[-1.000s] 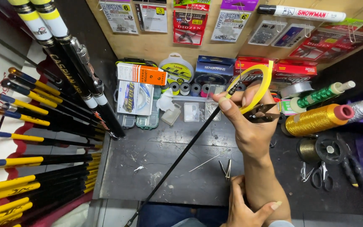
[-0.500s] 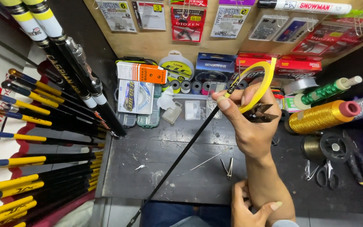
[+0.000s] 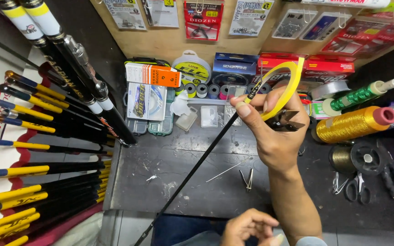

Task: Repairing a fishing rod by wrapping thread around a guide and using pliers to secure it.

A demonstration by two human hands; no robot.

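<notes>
**While the rod is gripped, no wrap shows on it**

As the head view stands, we find the right hand point(image 3: 274, 136) raised over the dark worktable point(image 3: 178, 182). Its thumb and forefinger are pinched on the upper end of a thin black rod point(image 3: 197, 168), which slants down-left from that grip towards the table's near edge. A flat yellow tape ring point(image 3: 288, 86) is hooked over the same hand's fingers. A small dark metal tool point(image 3: 286, 120) is tucked behind them; its kind we cannot tell.

The left hand point(image 3: 247, 225) sits low, apart from the rod, with fingers curled in to the thumb. Whether they pinch anything is not visible.

Progress: the visible length of the rod is bare black, with no tape or thread on it. A gold thread spool point(image 3: 349, 124) lies untouched to the right.

Against the earlier frames, the right-hand grip and the ring's place match. The left hand sits slightly further left and shows more fully.
</notes>
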